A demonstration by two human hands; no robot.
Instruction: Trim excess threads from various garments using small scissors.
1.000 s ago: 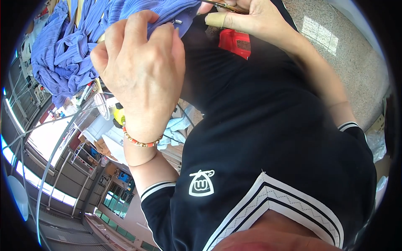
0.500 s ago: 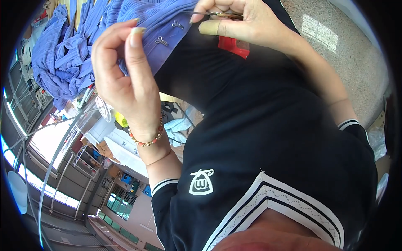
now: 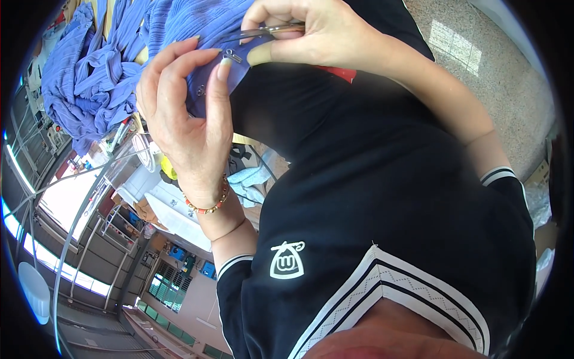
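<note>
Blue cloth [image 3: 194, 25] lies upper left, its edge over black clothing [image 3: 269, 102]. Left hand [image 3: 188, 131], half-open, has fingertips beside a metal hook [image 3: 234, 57]; right hand [image 3: 326, 36] grips a metal tool [image 3: 258, 32]. Speckled floor [image 3: 508, 107] lies beyond, upper right.

Gridded glare [image 3: 455, 49] brightens the floor [image 3: 499, 110], while straight edges bend toward the black rim.

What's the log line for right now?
left hand: beside metal fastener | right hand: holding thin metal tool | blue cloth: under fastener
</note>
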